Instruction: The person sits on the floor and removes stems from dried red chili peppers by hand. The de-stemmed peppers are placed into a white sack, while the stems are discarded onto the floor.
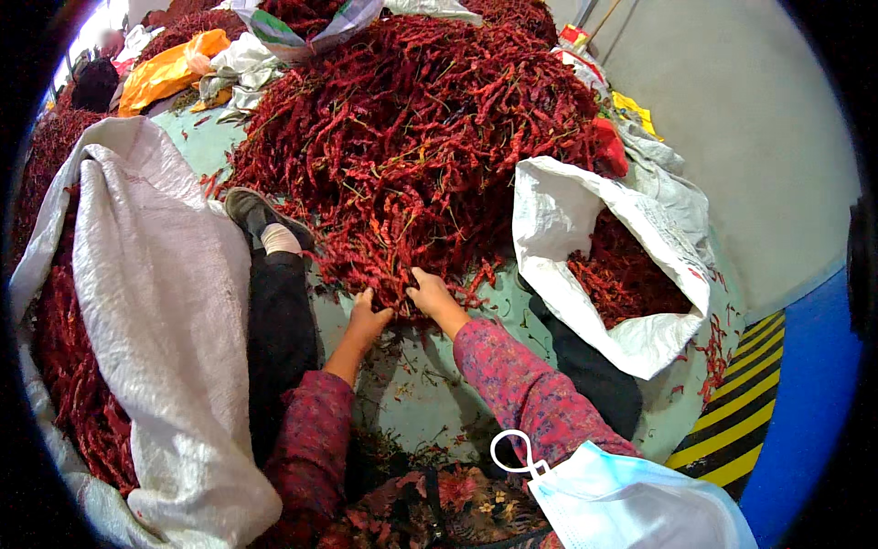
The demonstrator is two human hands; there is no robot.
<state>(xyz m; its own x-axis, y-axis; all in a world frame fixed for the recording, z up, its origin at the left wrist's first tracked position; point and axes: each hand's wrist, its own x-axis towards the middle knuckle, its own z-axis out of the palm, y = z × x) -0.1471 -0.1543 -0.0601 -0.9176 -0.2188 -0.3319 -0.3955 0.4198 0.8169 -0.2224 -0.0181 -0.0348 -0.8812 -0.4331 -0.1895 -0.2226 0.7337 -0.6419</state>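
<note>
A large heap of dried red chilli peppers (411,137), many with stems, rises in front of me. Both hands touch its near edge, with a clump of chillies between them. My left hand (369,319) is at the left of that clump, thumb pointing inward and the other fingers partly hidden. On the right side, my right hand (433,295) reaches into the chillies, its fingertips covered by them. Whether either hand grips any peppers cannot be made out. Loose stems and bits (411,391) lie on the pale green floor (425,418) below my wrists.
A white woven sack (542,226) containing chillies stands open at right. Another white sack (164,295), with chillies showing, lies at left beside my outstretched leg (281,343). A face mask (631,494) hangs at lower right. Orange plastic (175,72) lies at the upper left.
</note>
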